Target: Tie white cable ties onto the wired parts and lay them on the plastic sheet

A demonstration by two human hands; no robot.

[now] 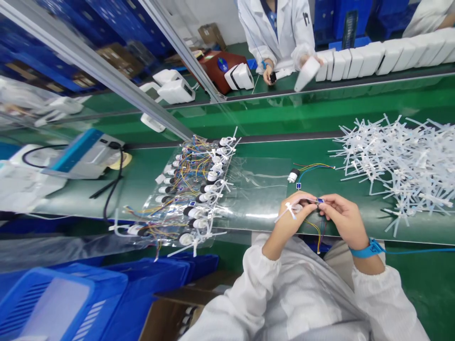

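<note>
My left hand (292, 215) is closed on a small wired part with a white cable tie (288, 210) sticking out to the left. My right hand (343, 218) pinches the same part's wires near a small blue connector (320, 201); yellow and red wires (318, 232) hang below. A blue wrist strap (368, 248) sits on my right wrist. Just beyond my hands, a second small cylindrical part (293, 176) with coloured wires lies on the green bench (270, 132).
A pile of loose white cable tie pieces (401, 166) lies to the right. Tied wired parts (192, 194) lie in rows on clear plastic at left. Blue crates (92, 293) stand below. A person in a white coat (280, 33) handles white boxes (373, 59) across the bench.
</note>
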